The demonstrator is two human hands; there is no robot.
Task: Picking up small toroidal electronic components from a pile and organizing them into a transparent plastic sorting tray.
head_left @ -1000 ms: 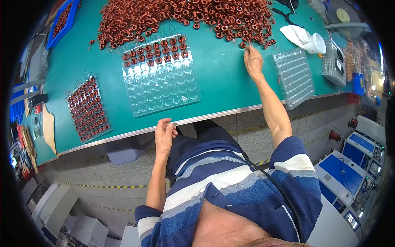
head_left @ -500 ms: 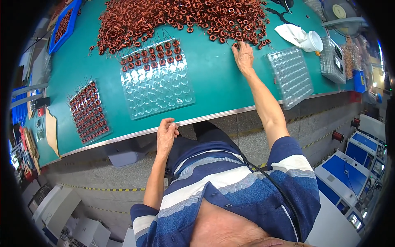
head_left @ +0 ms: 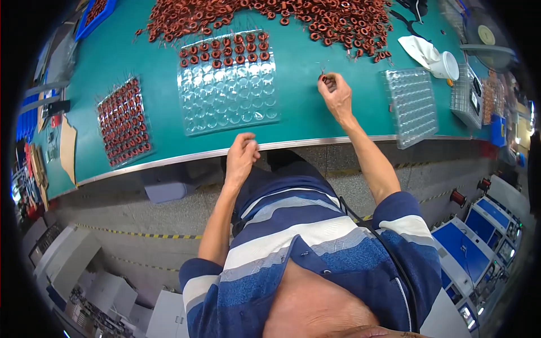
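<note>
My right hand is over the green table with a small copper-coloured ring coil pinched at its fingertips; thin wire leads stick up from the coil. By the table's front edge my left hand hangs with its fingers curled in and nothing showing in them. Beyond it lies a clear plastic tray with round pockets. Coils fill its far rows, while the nearer pockets hold none. A big heap of the same coils spreads along the far side.
At the left lies another clear tray full of coils. To the right are a pocketed clear tray, a white cup with a white cloth, and stacked clear trays. A blue bin stands at the far left.
My right hand has drawn back from the heap's edge with a coil in its fingers. My left hand has shifted slightly right, and the whole view has tilted a little.
</note>
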